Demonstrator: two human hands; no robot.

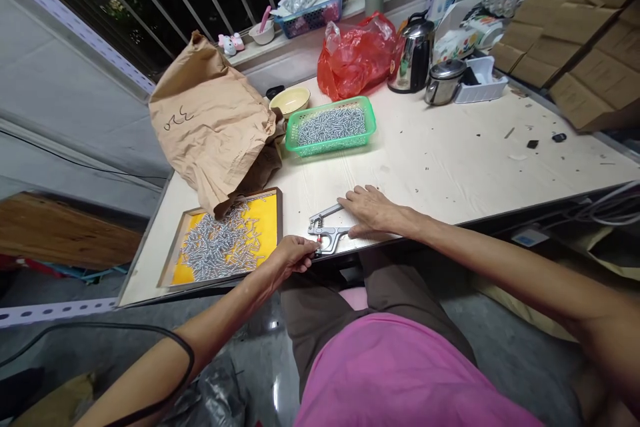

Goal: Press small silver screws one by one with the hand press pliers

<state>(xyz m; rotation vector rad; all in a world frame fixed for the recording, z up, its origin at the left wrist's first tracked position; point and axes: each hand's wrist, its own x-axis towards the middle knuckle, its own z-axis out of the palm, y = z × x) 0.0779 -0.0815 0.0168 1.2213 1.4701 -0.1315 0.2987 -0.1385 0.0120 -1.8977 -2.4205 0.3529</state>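
Note:
A grey metal hand tool [330,232] with two handles and a small red part lies at the table's front edge. My right hand [373,210] is on its handles, fingers over the upper one and thumb by the lower one. At the tool's left end my left hand [296,253] has its fingertips pinched; what they hold is too small to make out. Left of that hand, a shallow tray [279,220] with a yellow bottom holds many small silvery metal pieces [215,247]. Similar pieces fill a green basket [373,121] behind the tool.
A brown paper bag [215,120] leans over the tray's back edge. Along the back stand a cream bowl [290,100], a red plastic bag [355,57], a kettle [417,53] and a metal pot [444,83]. Small scraps lie on the table [450,167] at right.

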